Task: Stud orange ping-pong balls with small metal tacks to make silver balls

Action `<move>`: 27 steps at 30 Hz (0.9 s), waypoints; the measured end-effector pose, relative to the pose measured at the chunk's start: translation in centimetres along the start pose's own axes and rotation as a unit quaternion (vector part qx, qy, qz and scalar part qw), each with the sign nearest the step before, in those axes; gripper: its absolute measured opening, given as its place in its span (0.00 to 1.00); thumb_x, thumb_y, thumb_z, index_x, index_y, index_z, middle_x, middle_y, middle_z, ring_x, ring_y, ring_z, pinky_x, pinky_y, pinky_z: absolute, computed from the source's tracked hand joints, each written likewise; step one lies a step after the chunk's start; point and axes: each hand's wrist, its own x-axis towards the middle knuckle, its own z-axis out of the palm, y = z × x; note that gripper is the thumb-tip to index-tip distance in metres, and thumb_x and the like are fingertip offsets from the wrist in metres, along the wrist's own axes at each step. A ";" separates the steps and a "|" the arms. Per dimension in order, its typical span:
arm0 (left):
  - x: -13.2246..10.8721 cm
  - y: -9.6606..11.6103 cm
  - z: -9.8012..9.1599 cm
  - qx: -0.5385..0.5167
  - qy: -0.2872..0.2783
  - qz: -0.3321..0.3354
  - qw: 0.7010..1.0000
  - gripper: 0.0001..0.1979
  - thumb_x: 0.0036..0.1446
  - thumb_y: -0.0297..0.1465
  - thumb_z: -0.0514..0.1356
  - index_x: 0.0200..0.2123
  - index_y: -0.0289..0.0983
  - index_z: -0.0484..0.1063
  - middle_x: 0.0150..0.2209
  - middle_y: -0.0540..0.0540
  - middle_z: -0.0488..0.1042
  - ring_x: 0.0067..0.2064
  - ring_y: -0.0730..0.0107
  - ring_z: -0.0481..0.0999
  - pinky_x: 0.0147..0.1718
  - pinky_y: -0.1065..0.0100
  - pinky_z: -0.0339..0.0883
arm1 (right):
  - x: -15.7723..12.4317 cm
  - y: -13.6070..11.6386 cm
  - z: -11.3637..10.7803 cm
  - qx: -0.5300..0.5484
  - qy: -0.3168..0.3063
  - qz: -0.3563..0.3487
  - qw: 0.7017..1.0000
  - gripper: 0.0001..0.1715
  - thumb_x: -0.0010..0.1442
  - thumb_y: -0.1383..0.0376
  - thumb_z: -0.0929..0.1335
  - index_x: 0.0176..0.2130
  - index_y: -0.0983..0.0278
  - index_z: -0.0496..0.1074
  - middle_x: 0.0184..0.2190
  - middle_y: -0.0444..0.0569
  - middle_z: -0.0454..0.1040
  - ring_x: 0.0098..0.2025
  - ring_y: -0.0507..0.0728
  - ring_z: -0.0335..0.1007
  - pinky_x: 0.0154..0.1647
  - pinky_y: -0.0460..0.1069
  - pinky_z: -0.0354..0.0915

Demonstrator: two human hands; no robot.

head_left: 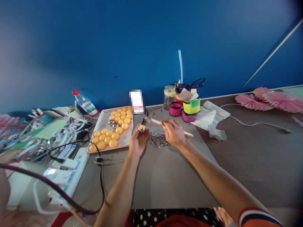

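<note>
My left hand (139,140) is closed around a small yellow ball (142,127), partly covered with shiny silver pieces. In my right hand (174,132) is a slim white-handled brush (156,121), its blurred tip pointing left, just above the ball and apart from it. A loose heap of small shiny silver pieces (157,139) lies on the grey mat (165,176) between and below my hands. To the left, a white tray (125,143) holds several plain yellow balls (113,143) and two silver-covered balls (115,125).
A phone (136,101) stands behind the tray. At the back are a lidded jar (169,96), a pink tape roll (175,108) and a yellow container (191,107). Cables, a power strip (78,170) and a bottle (85,103) crowd the left; pink paper fans (279,99) lie right.
</note>
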 end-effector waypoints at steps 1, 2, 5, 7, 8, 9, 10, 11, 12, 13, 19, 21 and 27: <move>0.0 0.0 0.0 -0.003 0.002 0.005 1.000 0.14 0.52 0.31 0.62 0.44 0.37 0.70 0.37 0.45 0.76 0.37 0.69 0.76 0.43 0.65 0.68 | -0.1 -0.4 0.0 0.012 -0.010 -0.027 1.000 0.17 0.63 0.67 0.56 0.46 0.68 0.68 0.40 0.56 0.72 0.40 0.57 0.65 0.41 0.51 0.57; 0.1 0.0 -0.1 -0.005 0.004 0.008 1.000 0.14 0.52 0.31 0.62 0.43 0.37 0.70 0.37 0.45 0.76 0.38 0.69 0.76 0.43 0.65 0.68 | -0.2 -0.7 0.0 0.019 -0.030 -0.047 0.998 0.17 0.63 0.67 0.56 0.46 0.67 0.68 0.40 0.55 0.72 0.40 0.57 0.66 0.42 0.51 0.57; 0.1 -0.1 -0.1 0.001 0.014 0.008 1.000 0.13 0.53 0.31 0.62 0.43 0.37 0.70 0.37 0.45 0.75 0.39 0.70 0.76 0.43 0.66 0.69 | -0.5 -1.4 0.2 0.017 -0.094 -0.063 0.993 0.17 0.63 0.67 0.57 0.45 0.66 0.70 0.38 0.53 0.73 0.37 0.55 0.66 0.43 0.51 0.57; 0.1 -0.1 -0.1 0.008 0.018 0.006 1.000 0.13 0.53 0.32 0.63 0.42 0.37 0.70 0.37 0.45 0.75 0.40 0.69 0.76 0.43 0.66 0.69 | -0.6 -1.6 0.3 0.020 -0.095 -0.062 0.993 0.17 0.62 0.68 0.57 0.45 0.66 0.70 0.39 0.53 0.73 0.38 0.55 0.66 0.44 0.51 0.56; 0.1 -0.1 -0.1 0.009 0.017 0.006 1.000 0.13 0.52 0.33 0.63 0.42 0.38 0.70 0.37 0.45 0.75 0.40 0.68 0.76 0.43 0.66 0.69 | -0.6 -1.6 0.3 0.025 -0.082 -0.062 0.994 0.17 0.62 0.68 0.58 0.45 0.66 0.70 0.39 0.53 0.73 0.38 0.55 0.67 0.44 0.51 0.56; 0.1 -0.1 -0.1 0.008 0.016 0.008 1.000 0.13 0.52 0.33 0.63 0.42 0.38 0.70 0.38 0.46 0.75 0.41 0.68 0.76 0.43 0.67 0.69 | -0.6 -1.6 0.2 0.031 -0.067 -0.063 0.995 0.17 0.61 0.68 0.58 0.46 0.66 0.70 0.40 0.54 0.73 0.39 0.56 0.67 0.45 0.51 0.56; 0.2 -0.1 -0.1 0.006 0.015 0.012 1.000 0.13 0.51 0.33 0.64 0.42 0.38 0.70 0.38 0.46 0.75 0.41 0.68 0.76 0.43 0.67 0.69 | -0.5 -1.5 0.2 0.036 -0.055 -0.061 0.996 0.17 0.61 0.68 0.58 0.46 0.67 0.69 0.40 0.54 0.73 0.40 0.56 0.67 0.45 0.51 0.56; 0.2 -0.1 -0.1 0.003 0.015 0.016 1.000 0.13 0.51 0.33 0.64 0.41 0.39 0.70 0.38 0.46 0.75 0.42 0.68 0.75 0.43 0.66 0.69 | -0.5 -1.5 0.1 0.038 -0.049 -0.057 0.996 0.17 0.61 0.68 0.58 0.46 0.67 0.69 0.40 0.54 0.74 0.40 0.55 0.67 0.45 0.51 0.56; 0.2 -0.2 -0.2 -0.001 0.015 0.020 1.000 0.13 0.51 0.32 0.64 0.41 0.39 0.70 0.38 0.46 0.75 0.42 0.68 0.75 0.44 0.66 0.69 | -0.4 -1.5 0.0 0.038 -0.051 -0.053 0.997 0.17 0.62 0.68 0.57 0.45 0.68 0.69 0.39 0.54 0.74 0.39 0.55 0.67 0.44 0.51 0.56; 0.2 -0.2 -0.2 -0.003 0.017 0.022 1.000 0.13 0.51 0.32 0.64 0.41 0.39 0.70 0.37 0.46 0.75 0.41 0.69 0.75 0.43 0.66 0.69 | -0.4 -1.4 0.0 0.037 -0.059 -0.050 0.996 0.17 0.62 0.68 0.57 0.44 0.68 0.70 0.38 0.53 0.74 0.38 0.55 0.67 0.44 0.51 0.55; 0.3 -0.2 -0.1 -0.020 0.009 0.009 1.000 0.12 0.52 0.32 0.62 0.41 0.37 0.70 0.36 0.46 0.75 0.38 0.70 0.76 0.43 0.66 0.69 | -0.3 -1.1 -0.1 0.054 -0.046 -0.048 0.996 0.16 0.62 0.68 0.57 0.43 0.67 0.69 0.37 0.52 0.74 0.37 0.54 0.67 0.46 0.51 0.53; 0.4 -0.2 -0.1 -0.029 0.011 0.003 1.000 0.08 0.54 0.32 0.61 0.38 0.36 0.70 0.34 0.46 0.75 0.37 0.71 0.75 0.42 0.67 0.69 | -0.4 -1.0 0.0 0.058 -0.051 -0.039 0.996 0.16 0.62 0.68 0.57 0.44 0.67 0.69 0.37 0.53 0.74 0.37 0.55 0.67 0.46 0.51 0.53; 0.4 -0.3 0.1 -0.024 0.060 -0.016 0.998 0.09 0.57 0.36 0.57 0.32 0.36 0.70 0.30 0.46 0.74 0.33 0.70 0.75 0.38 0.67 0.70 | -0.4 -1.0 -0.2 0.046 -0.075 -0.039 0.995 0.16 0.61 0.67 0.57 0.42 0.66 0.70 0.37 0.52 0.75 0.37 0.55 0.66 0.48 0.52 0.51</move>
